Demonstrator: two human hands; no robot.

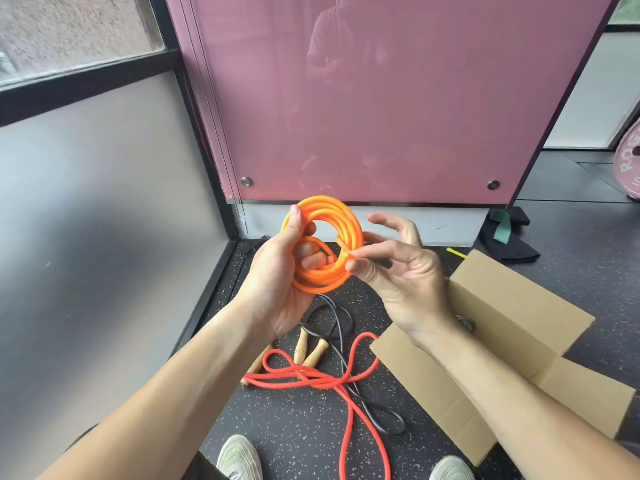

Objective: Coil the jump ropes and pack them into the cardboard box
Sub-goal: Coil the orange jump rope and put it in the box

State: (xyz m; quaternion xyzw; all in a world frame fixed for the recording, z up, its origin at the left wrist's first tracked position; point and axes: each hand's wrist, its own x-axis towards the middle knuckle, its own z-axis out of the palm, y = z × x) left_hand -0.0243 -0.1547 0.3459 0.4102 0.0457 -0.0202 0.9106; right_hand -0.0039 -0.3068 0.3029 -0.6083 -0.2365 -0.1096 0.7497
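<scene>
You have a single view, taken from a wide-angle camera on your head. It looks forward and down, so your forearms enter from the bottom edge and converge toward the centre. Your left hand (pixel 277 271) and right hand (pixel 398 271) sit close to the lens, mid-frame, well above the speckled floor (pixel 304 434). Your shoes (pixel 239 457) show at the bottom edge, so the view reaches almost straight down at your feet. Ahead, it faces a pink panel (pixel 381 98) that fills the upper half. The wide lens bends straight lines near the borders. With no second camera, no part of the scene is shared between views.
</scene>
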